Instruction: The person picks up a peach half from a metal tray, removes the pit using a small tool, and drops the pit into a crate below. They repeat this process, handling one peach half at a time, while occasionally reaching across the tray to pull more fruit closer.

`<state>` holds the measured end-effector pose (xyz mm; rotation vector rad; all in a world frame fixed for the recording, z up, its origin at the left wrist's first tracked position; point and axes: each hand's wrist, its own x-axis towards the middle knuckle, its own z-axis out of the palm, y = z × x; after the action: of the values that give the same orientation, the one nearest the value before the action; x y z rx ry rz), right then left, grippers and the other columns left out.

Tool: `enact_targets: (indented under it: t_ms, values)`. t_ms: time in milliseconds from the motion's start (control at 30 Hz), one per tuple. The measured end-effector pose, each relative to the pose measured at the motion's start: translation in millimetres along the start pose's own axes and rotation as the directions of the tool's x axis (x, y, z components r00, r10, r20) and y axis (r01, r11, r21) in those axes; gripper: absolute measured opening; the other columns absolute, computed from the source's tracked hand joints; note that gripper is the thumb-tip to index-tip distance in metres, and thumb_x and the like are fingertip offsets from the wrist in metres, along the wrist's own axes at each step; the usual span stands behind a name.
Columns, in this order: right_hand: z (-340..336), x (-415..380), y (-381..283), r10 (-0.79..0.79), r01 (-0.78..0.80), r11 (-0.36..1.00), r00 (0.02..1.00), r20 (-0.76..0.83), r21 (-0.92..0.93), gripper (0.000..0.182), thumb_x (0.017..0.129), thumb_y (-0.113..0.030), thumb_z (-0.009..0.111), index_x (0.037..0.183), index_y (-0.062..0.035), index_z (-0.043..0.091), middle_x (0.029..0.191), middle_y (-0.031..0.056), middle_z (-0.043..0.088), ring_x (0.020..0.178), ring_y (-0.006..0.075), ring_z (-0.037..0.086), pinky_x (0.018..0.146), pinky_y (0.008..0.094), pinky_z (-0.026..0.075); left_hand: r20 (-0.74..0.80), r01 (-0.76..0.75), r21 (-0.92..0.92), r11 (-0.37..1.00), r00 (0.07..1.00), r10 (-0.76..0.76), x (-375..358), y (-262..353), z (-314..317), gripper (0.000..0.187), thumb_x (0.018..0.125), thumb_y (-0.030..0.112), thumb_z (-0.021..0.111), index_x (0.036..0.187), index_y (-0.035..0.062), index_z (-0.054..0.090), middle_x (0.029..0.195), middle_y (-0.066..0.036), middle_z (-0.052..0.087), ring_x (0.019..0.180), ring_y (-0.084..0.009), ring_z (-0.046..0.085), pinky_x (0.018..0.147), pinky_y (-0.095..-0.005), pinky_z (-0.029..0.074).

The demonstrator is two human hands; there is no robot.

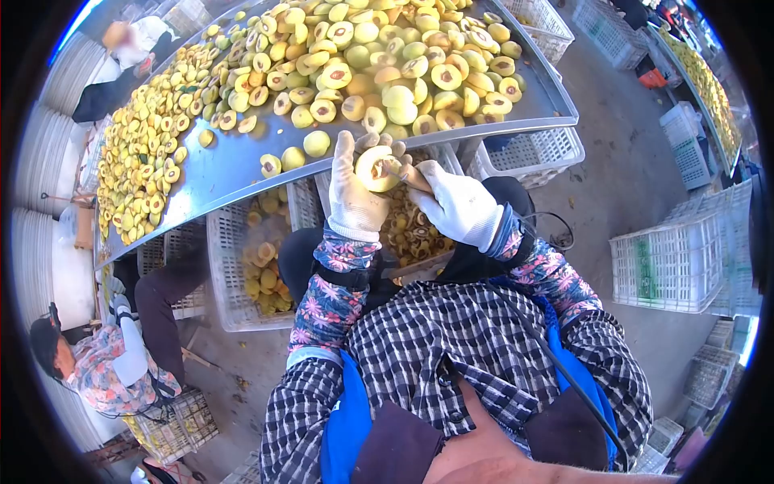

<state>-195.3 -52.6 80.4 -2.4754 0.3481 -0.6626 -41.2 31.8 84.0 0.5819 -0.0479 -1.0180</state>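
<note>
My left hand, in a pale work glove, grips a halved yellow peach with its cut face and brown centre turned up. In my gloved right hand is a pitting tool with a wooden handle. Its tip meets the right side of the peach half and cannot be made out clearly. Both hands are just off the near edge of a metal table heaped with halved peaches. Below them, a crate holds brown pits and scraps.
A white crate of peach halves stands under the table on the left. Another crate sits beneath the right corner. A seated co-worker is at the left. Stacked crates and a second fruit-laden table are on the right.
</note>
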Motion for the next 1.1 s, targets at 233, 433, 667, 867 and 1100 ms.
enact_targets:
  t_ms: [233, 433, 667, 867, 1100]
  values:
    - [27.8, -9.6, 3.7, -0.129, 0.138, 0.989, 0.978, -0.165, 0.048, 0.037, 0.087, -0.018, 0.063, 0.112, 0.003, 0.046, 0.072, 0.0212, 0.062, 0.066, 0.0378, 0.063, 0.055, 0.0418, 0.05, -0.11, -0.151, 0.025, 0.988, 0.982, 0.153, -6.3, -16.9, 6.4, 0.034, 0.093, 0.04, 0.059, 0.095, 0.0068, 0.053, 0.097, -0.011, 0.061, 0.093, -0.0299, 0.063, 0.088, -0.0472, 0.052]
    - [8.5, 0.1, 0.9, 0.041, -0.075, 0.97, 0.988, 0.149, 0.231, 0.035, 0.09, -0.024, 0.059, 0.109, 0.0008, 0.043, 0.075, 0.0262, 0.061, 0.073, 0.0441, 0.061, 0.062, 0.0468, 0.048, 0.028, -0.336, 0.143, 0.931, 0.942, 0.336, -13.0, -23.9, 1.4, 0.033, 0.095, 0.036, 0.058, 0.099, 0.0035, 0.056, 0.098, -0.01, 0.061, 0.095, -0.0277, 0.063, 0.089, -0.0449, 0.052]
    - [3.2, -0.4, -3.8, 0.208, -0.462, 0.742, 0.847, 0.489, 0.486, 0.033, 0.095, -0.03, 0.052, 0.11, -0.0017, 0.046, 0.084, 0.0172, 0.061, 0.075, 0.0319, 0.062, 0.067, 0.039, 0.047, 0.136, -0.384, 0.289, 0.877, 0.923, 0.359, -12.5, -23.1, -4.3, 0.034, 0.097, 0.035, 0.053, 0.095, 0.001, 0.056, 0.102, -0.013, 0.062, 0.098, -0.0294, 0.063, 0.087, -0.047, 0.054]
    - [-10.3, -0.2, -3.0, 0.158, -0.602, 0.543, 0.758, 0.633, 0.586, 0.036, 0.096, -0.036, 0.052, 0.113, -0.0044, 0.047, 0.064, 0.0035, 0.05, 0.053, 0.0147, 0.053, 0.049, 0.0278, 0.044, 0.15, -0.069, 0.418, 0.906, 0.989, 0.006, -6.3, -7.0, -7.4, 0.034, 0.095, 0.038, 0.056, 0.086, 0.005, 0.058, 0.09, -0.012, 0.064, 0.084, -0.0321, 0.067, 0.074, -0.0448, 0.057]
    - [-4.5, -16.4, -8.1, -0.146, -0.768, -0.258, 0.63, 0.763, 0.585, 0.032, 0.098, -0.036, 0.051, 0.107, -0.0054, 0.053, 0.056, -0.0017, 0.041, 0.034, 0.0079, 0.034, 0.031, 0.0214, 0.024, 0.172, 0.162, -0.169, 0.972, 0.976, -0.133, 18.5, -20.6, -22.0, 0.032, 0.095, 0.039, 0.056, 0.082, 0.0103, 0.057, 0.089, -0.009, 0.064, 0.083, -0.0313, 0.067, 0.072, -0.0474, 0.057]
